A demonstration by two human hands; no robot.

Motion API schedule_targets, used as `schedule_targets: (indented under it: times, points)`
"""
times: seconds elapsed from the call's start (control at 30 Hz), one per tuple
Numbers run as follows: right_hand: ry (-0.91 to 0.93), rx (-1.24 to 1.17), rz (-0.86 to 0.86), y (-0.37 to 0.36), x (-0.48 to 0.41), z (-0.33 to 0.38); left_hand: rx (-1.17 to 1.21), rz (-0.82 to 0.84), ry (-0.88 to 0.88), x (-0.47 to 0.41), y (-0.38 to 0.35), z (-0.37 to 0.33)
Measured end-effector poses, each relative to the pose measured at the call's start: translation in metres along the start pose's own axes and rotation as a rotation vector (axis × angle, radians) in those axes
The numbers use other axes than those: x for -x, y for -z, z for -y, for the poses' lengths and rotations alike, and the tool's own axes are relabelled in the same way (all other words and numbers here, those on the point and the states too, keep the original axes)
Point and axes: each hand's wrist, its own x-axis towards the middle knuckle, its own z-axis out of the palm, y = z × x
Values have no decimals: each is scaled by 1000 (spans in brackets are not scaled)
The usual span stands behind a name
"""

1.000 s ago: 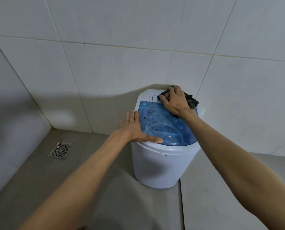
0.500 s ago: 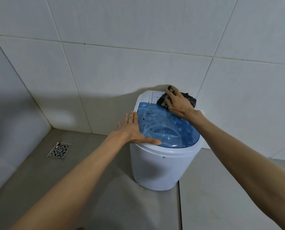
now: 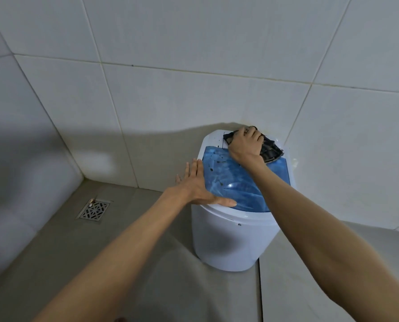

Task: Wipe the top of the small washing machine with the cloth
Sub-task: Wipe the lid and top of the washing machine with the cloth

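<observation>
The small white washing machine [image 3: 228, 242] stands on the floor against the tiled wall, with a translucent blue lid [image 3: 231, 182] carrying dark specks. My right hand [image 3: 246, 144] presses a dark cloth [image 3: 271, 151] onto the white panel at the back of the top, fingers curled over it. My left hand [image 3: 197, 183] lies flat with fingers apart on the left rim of the lid, thumb along the front edge. My right forearm hides part of the lid's right side.
A metal floor drain [image 3: 93, 209] sits in the grey tiled floor at the left, near the corner. White tiled walls [image 3: 193, 94] rise right behind the machine and along the left. A floor joint [image 3: 260, 293] runs in front of the machine.
My right hand has slid the cloth from the lid's back edge further back onto the rear panel, toward the wall. My left hand has stayed on the left rim.
</observation>
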Motion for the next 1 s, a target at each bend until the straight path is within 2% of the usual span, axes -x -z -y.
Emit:
schedule_targets:
  times: [0.07, 0.17, 0.27, 0.57, 0.7, 0.77, 0.87, 1.0]
  points:
    - [169, -97, -33, 0, 5, -18, 12, -10, -2, 1, -1, 1]
    - [398, -154, 65, 10, 0, -49, 18, 10, 0, 0, -1, 2]
    - [462, -106, 89, 10, -7, -61, -14, 14, 7, 0, -2, 2]
    - [137, -228, -36, -7, 3, -30, -149, -156, -122, 4, -9, 7]
    - [-59, -187, -100, -13, 3, 1, -173, -165, -110, 6, -8, 6]
    - [-75, -183, -107, -13, 1, 6, -189, -166, -98, 8, -7, 5]
    - [132, -208, -94, -7, 1, -17, -175, -164, -102, 8, -8, 5]
    - [411, -216, 42, 7, 1, -58, -175, -173, -107, 5, -10, 7]
